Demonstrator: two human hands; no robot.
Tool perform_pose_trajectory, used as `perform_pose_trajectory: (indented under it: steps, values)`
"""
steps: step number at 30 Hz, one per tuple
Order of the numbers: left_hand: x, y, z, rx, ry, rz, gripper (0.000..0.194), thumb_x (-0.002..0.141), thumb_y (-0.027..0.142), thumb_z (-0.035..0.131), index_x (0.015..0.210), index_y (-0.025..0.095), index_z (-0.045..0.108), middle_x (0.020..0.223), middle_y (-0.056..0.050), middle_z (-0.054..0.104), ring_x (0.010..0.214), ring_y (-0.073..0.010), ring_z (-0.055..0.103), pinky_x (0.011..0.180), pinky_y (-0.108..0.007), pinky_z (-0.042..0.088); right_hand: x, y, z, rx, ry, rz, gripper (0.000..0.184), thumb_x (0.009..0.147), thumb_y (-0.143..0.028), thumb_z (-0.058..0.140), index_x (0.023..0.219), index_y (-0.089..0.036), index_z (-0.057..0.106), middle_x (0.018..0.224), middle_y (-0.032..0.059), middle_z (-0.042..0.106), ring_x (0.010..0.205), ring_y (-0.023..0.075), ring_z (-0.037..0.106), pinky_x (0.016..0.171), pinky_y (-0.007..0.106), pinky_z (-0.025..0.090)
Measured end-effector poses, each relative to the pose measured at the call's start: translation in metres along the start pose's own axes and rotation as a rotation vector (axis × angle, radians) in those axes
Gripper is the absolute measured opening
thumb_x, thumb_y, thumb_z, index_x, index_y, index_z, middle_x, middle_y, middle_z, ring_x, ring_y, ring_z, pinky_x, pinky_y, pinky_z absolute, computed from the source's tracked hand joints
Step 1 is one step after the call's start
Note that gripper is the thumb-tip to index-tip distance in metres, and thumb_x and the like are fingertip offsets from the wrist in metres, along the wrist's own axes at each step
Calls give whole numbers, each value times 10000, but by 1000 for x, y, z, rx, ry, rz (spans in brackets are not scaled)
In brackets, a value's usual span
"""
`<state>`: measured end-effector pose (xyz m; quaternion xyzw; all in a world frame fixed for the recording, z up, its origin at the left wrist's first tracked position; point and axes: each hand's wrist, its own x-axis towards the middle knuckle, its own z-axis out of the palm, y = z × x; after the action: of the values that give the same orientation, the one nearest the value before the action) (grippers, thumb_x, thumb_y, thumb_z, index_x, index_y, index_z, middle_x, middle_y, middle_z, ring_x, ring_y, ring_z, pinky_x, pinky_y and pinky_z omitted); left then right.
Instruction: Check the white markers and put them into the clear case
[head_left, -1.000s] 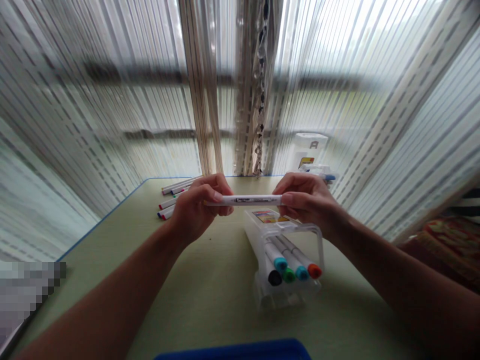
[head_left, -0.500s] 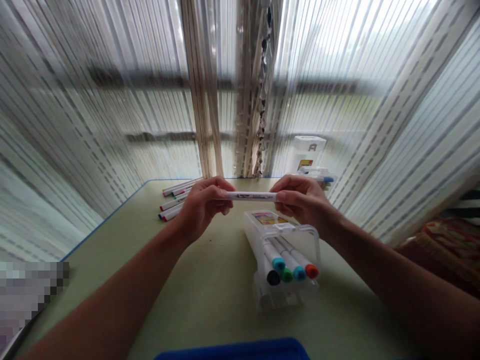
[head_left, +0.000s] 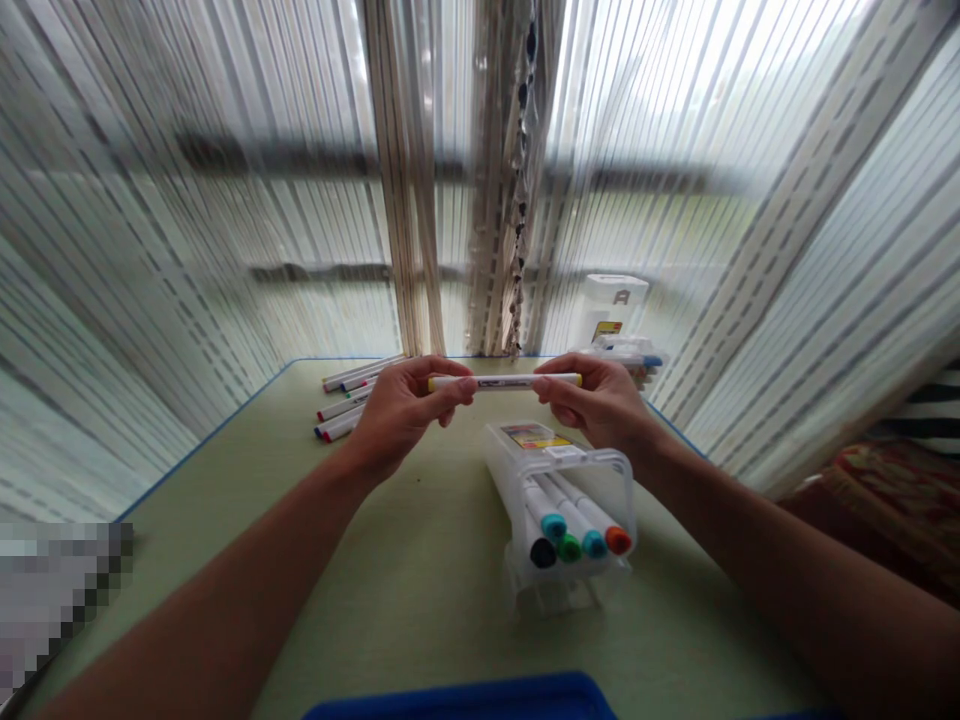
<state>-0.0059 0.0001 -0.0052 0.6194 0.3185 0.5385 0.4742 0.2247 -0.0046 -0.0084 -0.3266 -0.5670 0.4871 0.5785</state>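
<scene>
I hold a white marker (head_left: 504,381) with yellow ends level above the green table (head_left: 420,570). My left hand (head_left: 405,410) pinches its left end and my right hand (head_left: 596,400) pinches its right end. Below the hands lies a clear plastic marker case (head_left: 564,505) on its side, with several markers inside showing black, teal, green, blue and orange caps toward me.
Several loose markers (head_left: 346,398) lie at the table's far left. A white box (head_left: 615,305) and more markers (head_left: 630,353) stand at the far right by the striped curtains (head_left: 450,180). A blue object (head_left: 465,698) sits at the near edge. A patterned cushion (head_left: 892,510) is on the right.
Both hands have shifted their pinch inward a little and raised the marker slightly, so its yellow ends now show beyond the fingers.
</scene>
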Motion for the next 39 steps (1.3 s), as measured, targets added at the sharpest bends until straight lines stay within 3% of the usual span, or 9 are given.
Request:
perform_pose_trajectory:
  steps: [13, 24, 32, 39]
  values:
    - [0, 7, 1, -100, 49, -85, 272, 736, 255, 832, 955, 101, 778, 784, -85, 761, 515, -72, 555, 517, -218, 439, 2, -3, -3, 24, -9, -23, 183, 767, -283, 814, 885, -148, 780, 698, 39, 729, 408, 40, 452, 388, 209, 226]
    - [3, 2, -4, -260, 0, -118, 275, 815, 256, 744, 1025, 79, 751, 853, -137, 779, 557, -127, 634, 540, -255, 503, 4, -5, -5, 61, 13, 13, 274, 797, -335, 748, 984, -135, 770, 791, 82, 776, 412, 62, 466, 372, 226, 227]
    - [0, 3, -2, -79, 56, -94, 308, 818, 300, 756, 1044, 93, 733, 885, -117, 774, 589, -128, 652, 561, -260, 524, 4, 0, -7, 12, 6, 15, 271, 830, -356, 725, 1002, -147, 748, 859, 88, 790, 398, 65, 519, 363, 215, 290]
    - [0, 3, 1, 129, 40, -4, 319, 724, 349, 846, 906, 102, 760, 677, -24, 684, 508, -88, 551, 500, -230, 463, 2, 5, -4, -119, 20, -24, 344, 718, -387, 866, 923, -135, 752, 719, 48, 741, 403, 51, 498, 360, 193, 314]
